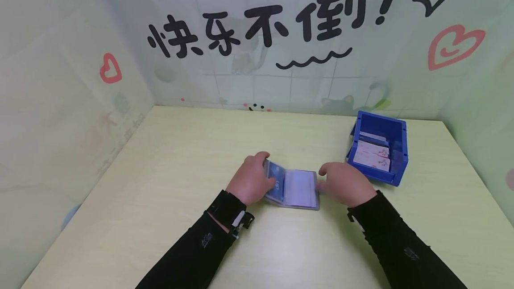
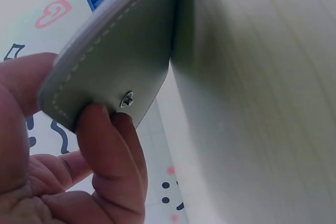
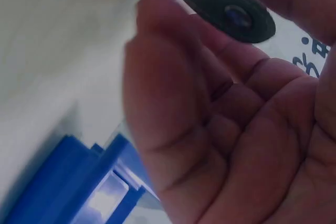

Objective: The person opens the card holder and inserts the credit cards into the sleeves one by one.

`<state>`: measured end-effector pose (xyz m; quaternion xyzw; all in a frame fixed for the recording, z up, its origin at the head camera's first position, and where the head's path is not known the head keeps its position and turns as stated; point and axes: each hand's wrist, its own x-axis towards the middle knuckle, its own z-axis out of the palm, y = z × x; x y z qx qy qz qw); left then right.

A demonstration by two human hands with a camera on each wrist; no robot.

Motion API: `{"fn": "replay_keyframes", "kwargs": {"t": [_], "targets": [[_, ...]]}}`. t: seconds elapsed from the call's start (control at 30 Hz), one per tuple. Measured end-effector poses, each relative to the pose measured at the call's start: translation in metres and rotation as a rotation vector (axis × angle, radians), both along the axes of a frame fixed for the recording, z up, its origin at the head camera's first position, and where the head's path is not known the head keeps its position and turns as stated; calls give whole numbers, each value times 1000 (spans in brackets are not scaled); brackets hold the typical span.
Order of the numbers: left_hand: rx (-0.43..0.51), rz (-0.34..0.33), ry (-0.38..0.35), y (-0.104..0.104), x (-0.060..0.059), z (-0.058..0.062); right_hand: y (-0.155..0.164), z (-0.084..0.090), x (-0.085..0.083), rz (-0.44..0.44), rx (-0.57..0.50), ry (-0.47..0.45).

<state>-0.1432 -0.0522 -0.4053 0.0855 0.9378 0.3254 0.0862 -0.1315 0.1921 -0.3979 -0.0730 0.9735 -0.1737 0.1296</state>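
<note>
A small card holder (image 1: 300, 188) lies spread like a book on the table, with clear sleeves inside and a blue card or page on its left side. My left hand (image 1: 250, 179) pinches the raised left cover between thumb and fingers. On that cover's grey-green outer face, the left wrist view shows stitching and a metal snap stud (image 2: 127, 99). Beside the holder's right edge is my right hand (image 1: 348, 184), its fingers loosely bent. A dark closure strap (image 3: 220, 6) with a round snap extends between its thumb and fingers in the right wrist view, without a visible pinch.
A blue plastic bin (image 1: 401, 146) stands behind the right hand, holding several pink-and-white cards (image 1: 372, 154). The pale wooden table (image 1: 192, 146) meets printed fabric walls (image 1: 281, 88) at the back and both sides.
</note>
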Motion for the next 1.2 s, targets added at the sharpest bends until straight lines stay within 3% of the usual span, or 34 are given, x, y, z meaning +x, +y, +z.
{"fn": "replay_keyframes", "kwargs": {"t": [0.23,0.47,0.83,1.2], "targets": [[45,15,29,4,5,3,-6,-6,-2,50,-41,6],[111,-16,73,10,9,6,-10,-7,-1,62,-57,22],[206,-53,7,19,15,7,-16,-7,-1,85,-93,40],[222,-165,-51,16,15,2,-15,-11,2,136,-153,103]]}}
